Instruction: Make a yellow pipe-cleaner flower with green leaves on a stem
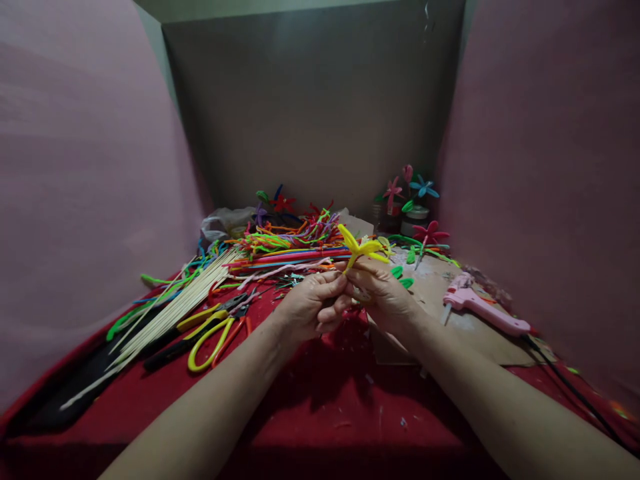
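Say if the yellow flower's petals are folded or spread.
Spread: the yellow flower, held by the left hand and right hand, has petals pointing different ways.

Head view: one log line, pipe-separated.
left hand: pinching yellow flower at base | right hand: same flower, at base | pink glue gun: on cardboard, right | pale sticks: bundled, left
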Available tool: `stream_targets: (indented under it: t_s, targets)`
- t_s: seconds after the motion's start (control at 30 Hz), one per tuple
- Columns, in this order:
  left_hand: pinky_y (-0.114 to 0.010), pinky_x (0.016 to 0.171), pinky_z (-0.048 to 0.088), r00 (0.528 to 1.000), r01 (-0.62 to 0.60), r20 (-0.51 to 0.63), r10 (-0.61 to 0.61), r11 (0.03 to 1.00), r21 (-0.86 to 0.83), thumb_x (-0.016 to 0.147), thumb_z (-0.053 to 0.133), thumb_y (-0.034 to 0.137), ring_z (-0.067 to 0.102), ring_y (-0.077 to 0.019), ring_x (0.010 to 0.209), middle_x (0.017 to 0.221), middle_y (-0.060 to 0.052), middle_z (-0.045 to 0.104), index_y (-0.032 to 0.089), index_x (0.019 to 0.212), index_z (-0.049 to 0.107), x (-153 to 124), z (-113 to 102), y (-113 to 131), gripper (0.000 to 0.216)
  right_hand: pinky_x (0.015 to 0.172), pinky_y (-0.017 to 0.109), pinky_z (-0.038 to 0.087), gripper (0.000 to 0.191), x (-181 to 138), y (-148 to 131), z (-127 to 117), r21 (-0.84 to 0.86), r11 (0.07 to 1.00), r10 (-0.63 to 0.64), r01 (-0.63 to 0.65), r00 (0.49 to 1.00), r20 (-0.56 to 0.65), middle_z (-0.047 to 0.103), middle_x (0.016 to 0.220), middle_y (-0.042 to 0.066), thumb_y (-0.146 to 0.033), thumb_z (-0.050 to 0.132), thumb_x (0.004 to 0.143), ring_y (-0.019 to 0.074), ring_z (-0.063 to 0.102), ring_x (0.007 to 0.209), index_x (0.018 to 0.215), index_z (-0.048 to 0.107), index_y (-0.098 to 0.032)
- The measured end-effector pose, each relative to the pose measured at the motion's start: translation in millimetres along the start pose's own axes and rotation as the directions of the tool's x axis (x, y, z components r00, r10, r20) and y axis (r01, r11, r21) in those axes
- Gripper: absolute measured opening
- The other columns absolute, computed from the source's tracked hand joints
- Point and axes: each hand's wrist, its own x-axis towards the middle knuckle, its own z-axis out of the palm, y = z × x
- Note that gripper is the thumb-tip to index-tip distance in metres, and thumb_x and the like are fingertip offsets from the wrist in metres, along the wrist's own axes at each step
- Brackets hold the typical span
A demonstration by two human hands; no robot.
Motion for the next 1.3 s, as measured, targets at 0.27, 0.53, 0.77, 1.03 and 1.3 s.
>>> stream_targets:
  t_s: [0.27, 0.53, 0.77, 1.03, 1.3]
  targets:
    - [-0.015, 0.032, 0.031, 0.936, -0.129, -0.203, 0.288, 0.816, 0.564, 0.079, 0.059, 0.031, 0.046, -0.0054, 0.036, 0.053, 0.002, 0.054, 0.013, 0.067, 0.056, 0.4, 15.0, 0.1, 0.021, 0.043, 0.024, 0.034, 0.015, 0.3, 4.2, -5.2, 0.016, 1.000, 0.015, -0.013, 0.996, -0.083, 0.053, 0.052, -0.004, -0.027, 0.074, 0.061, 0.0094, 0.044, 0.044, 0.065, 0.062, -0.018]
    - [-0.016, 0.034, 0.026, 0.872, -0.159, -0.287, 0.397, 0.784, 0.601, 0.080, 0.055, 0.033, 0.038, -0.0032, 0.034, 0.048, 0.005, 0.048, 0.015, 0.061, 0.052, 1.4, 13.6, -5.4, 0.027, 0.047, 0.023, 0.036, 0.020, 0.8, 9.1, -3.6, 0.026, 0.999, -0.046, 0.045, 0.999, 0.010, 0.056, 0.060, -0.003, -0.034, 0.073, 0.066, 0.0093, 0.047, 0.049, 0.074, 0.063, -0.020]
    - [-0.014, 0.031, 0.021, 0.906, -0.146, -0.322, 0.276, 0.916, 0.374, 0.076, 0.061, 0.038, 0.034, -0.0019, 0.031, 0.047, 0.006, 0.047, 0.014, 0.069, 0.053, 1.8, 8.6, -0.6, 0.026, 0.044, 0.021, 0.030, 0.038, 2.7, 10.4, -12.4, -0.041, 0.999, 0.035, -0.033, 0.998, 0.048, 0.059, 0.059, -0.001, -0.048, 0.073, 0.064, 0.0085, 0.046, 0.048, 0.086, 0.067, -0.018]
    - [-0.013, 0.029, 0.019, 0.955, -0.152, -0.231, 0.185, 0.976, 0.156, 0.076, 0.063, 0.033, 0.026, -0.0002, 0.029, 0.046, 0.008, 0.044, 0.014, 0.070, 0.051, 1.8, 4.3, 0.7, 0.024, 0.043, 0.020, 0.026, 0.030, 2.8, 4.8, -12.6, -0.038, 0.998, 0.061, -0.060, 0.997, 0.036, 0.060, 0.062, -0.002, -0.040, 0.075, 0.063, 0.0055, 0.041, 0.047, 0.083, 0.070, -0.018]
    - [-0.011, 0.028, 0.019, 0.985, -0.110, -0.130, 0.112, 0.994, 0.023, 0.083, 0.056, 0.027, 0.018, 0.0010, 0.030, 0.049, 0.009, 0.041, 0.014, 0.082, 0.055, 1.3, 2.3, 0.9, 0.013, 0.044, 0.021, 0.025, 0.024, 3.2, 4.7, -12.7, -0.029, 0.998, 0.054, -0.056, 0.997, -0.052, 0.063, 0.062, -0.001, -0.031, 0.075, 0.061, 0.0068, 0.045, 0.050, 0.081, 0.071, -0.018]
